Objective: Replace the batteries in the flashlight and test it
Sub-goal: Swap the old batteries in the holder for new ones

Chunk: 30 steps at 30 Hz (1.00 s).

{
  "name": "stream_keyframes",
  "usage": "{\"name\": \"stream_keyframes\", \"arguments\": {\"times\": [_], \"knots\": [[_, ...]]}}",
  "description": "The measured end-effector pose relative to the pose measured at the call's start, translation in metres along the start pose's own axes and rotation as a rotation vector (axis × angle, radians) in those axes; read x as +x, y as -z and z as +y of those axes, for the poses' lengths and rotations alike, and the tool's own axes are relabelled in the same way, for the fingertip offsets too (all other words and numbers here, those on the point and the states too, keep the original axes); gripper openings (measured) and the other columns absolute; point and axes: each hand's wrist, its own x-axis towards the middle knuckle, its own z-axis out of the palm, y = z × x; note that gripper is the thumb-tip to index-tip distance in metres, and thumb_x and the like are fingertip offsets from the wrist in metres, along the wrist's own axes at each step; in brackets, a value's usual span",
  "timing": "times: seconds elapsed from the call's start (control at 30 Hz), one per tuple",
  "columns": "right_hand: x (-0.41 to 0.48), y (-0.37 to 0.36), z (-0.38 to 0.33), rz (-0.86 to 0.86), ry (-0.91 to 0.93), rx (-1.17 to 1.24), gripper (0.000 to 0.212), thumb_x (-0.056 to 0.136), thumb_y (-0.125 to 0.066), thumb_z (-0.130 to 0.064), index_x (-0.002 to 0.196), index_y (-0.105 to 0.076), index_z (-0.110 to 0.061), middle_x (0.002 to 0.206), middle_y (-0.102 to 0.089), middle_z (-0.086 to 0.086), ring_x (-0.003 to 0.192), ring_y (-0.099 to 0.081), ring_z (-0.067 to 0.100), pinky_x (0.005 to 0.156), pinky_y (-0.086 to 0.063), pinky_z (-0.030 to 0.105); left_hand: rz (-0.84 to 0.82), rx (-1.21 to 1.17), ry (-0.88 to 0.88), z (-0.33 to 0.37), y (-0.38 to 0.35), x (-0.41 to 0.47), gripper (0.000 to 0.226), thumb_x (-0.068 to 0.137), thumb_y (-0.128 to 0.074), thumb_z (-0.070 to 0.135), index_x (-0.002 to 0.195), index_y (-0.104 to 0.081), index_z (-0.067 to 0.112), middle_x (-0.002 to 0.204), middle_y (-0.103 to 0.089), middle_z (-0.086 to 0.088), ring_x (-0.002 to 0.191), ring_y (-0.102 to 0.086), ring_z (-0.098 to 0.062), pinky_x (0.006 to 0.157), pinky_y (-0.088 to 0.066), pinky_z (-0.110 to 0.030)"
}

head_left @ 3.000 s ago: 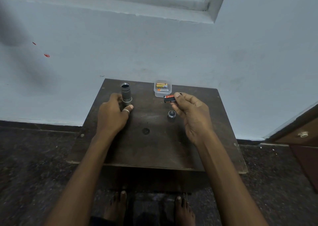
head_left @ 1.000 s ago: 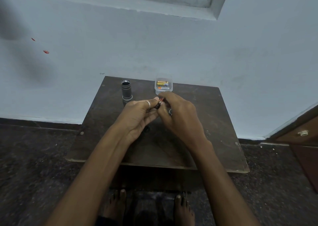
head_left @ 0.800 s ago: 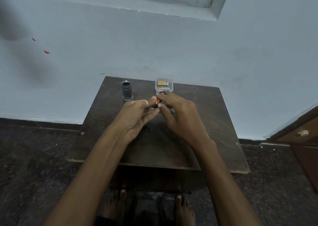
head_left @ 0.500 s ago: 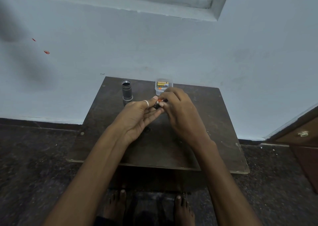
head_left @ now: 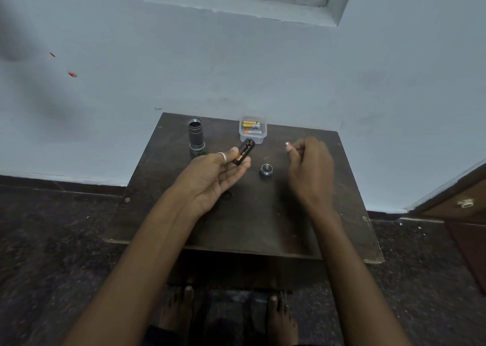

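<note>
My left hand (head_left: 210, 177) is palm up over the table, and its thumb and fingers pinch a black battery holder (head_left: 244, 152) with a copper-and-black battery showing in it. My right hand (head_left: 310, 169) hovers to the right of it, apart from the holder, fingers curled; its palm faces away, so whatever may be inside is hidden. The grey flashlight body (head_left: 195, 135) stands upright at the back left, open end up. The round tail cap (head_left: 266, 169) lies on the table between my hands.
A small clear plastic box (head_left: 253, 132) with a few batteries sits at the back edge of the dark wooden table (head_left: 263, 219), close to a pale wall. A wooden cabinet with a knob (head_left: 464, 203) stands at the right. My bare feet show below the table.
Both hands were together working at the battery holder. My right hand has since pulled away to the right, leaving the holder in my left hand alone.
</note>
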Motion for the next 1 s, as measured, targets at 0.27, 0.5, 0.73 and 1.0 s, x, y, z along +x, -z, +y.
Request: {"name": "stream_keyframes", "arguments": {"times": [0.27, 0.5, 0.73, 1.0], "knots": [[-0.007, -0.009, 0.012, -0.126, -0.093, -0.284, 0.022, 0.096, -0.059, -0.028, 0.092, -0.062, -0.006, 0.099, -0.066, 0.015, 0.097, -0.059, 0.037, 0.07, -0.032, 0.034, 0.02, 0.042, 0.018, -0.003, -0.001, 0.002, 0.009, 0.095, -0.063, 0.014, 0.097, -0.068, 0.006, 0.094, -0.078, -0.014, 0.078, -0.072, -0.011, 0.064, -0.059, -0.019], [-0.005, -0.008, 0.006, -0.08, -0.07, -0.181, 0.032, 0.099, -0.054, -0.032, 0.078, -0.06, -0.009, 0.081, -0.068, 0.008, 0.083, -0.062, 0.032, 0.067, -0.038, 0.034, 0.017, -0.019, -0.007, -0.005, -0.003, 0.003, 0.009, 0.1, -0.055, 0.011, 0.096, -0.061, 0.005, 0.084, -0.077, -0.015, 0.076, -0.076, -0.013, 0.061, -0.06, -0.022], [-0.01, -0.004, -0.024, -0.299, 0.107, 0.269, 0.037, 0.087, -0.076, -0.034, 0.12, -0.066, -0.02, 0.113, -0.069, -0.011, 0.1, -0.063, -0.002, 0.076, -0.05, 0.01, -0.01, 0.075, -0.011, -0.006, -0.006, 0.001, 0.024, 0.104, -0.047, 0.021, 0.098, -0.065, 0.006, 0.081, -0.078, -0.008, 0.074, -0.076, -0.013, 0.06, -0.059, -0.023], [-0.014, -0.009, -0.03, -0.251, 0.223, 0.326, 0.051, 0.08, -0.082, -0.013, 0.127, -0.062, -0.014, 0.121, -0.069, -0.001, 0.107, -0.062, 0.003, 0.074, -0.053, 0.009, -0.102, 0.146, 0.0, -0.005, -0.008, -0.003, 0.03, 0.103, -0.047, 0.024, 0.11, -0.066, 0.002, 0.091, -0.078, -0.012, 0.083, -0.076, -0.016, 0.065, -0.061, -0.026]]}}
